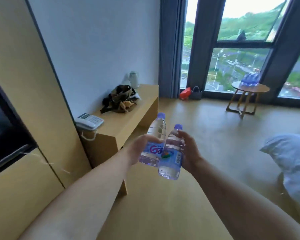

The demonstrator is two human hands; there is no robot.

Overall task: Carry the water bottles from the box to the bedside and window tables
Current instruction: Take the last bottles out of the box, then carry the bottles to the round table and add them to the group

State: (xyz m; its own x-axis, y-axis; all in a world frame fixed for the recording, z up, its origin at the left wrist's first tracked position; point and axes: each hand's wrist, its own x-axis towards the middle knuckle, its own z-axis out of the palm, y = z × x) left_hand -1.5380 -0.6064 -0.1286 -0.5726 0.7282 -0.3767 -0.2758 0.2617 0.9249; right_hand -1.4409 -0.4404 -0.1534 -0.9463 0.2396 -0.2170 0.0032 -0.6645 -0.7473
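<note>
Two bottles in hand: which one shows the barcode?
The clear plastic bottle with the purple cap in the right hand. The left hand holds the one showing pink lettering.

One head-worn view looks forward and down, close over both forearms, toward the window.

Bed cut off; window-table pack perhaps bottles.

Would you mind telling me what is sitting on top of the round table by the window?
On the round table sits a plastic-wrapped pack of water bottles with purple caps. How many it holds cannot be told, and whatever lies behind the pack is hidden.
</note>
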